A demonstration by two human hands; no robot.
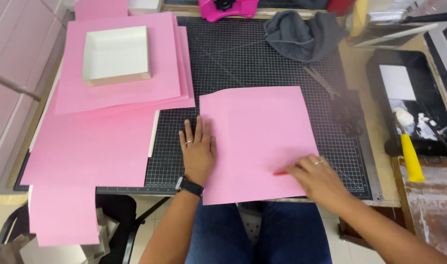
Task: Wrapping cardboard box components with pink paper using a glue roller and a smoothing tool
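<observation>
Right hand (317, 177), nearest the viewer, grips a red pencil (281, 172) against the pink sheet (257, 137) on the black cutting mat (252, 63); left hand (198, 149), fingers released, lies flat across the sheet's left edge.

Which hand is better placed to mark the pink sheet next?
Probably the right hand: it rests on the pink sheet holding a red tool. The left hand lies flat, pinning the sheet's left edge.
</observation>
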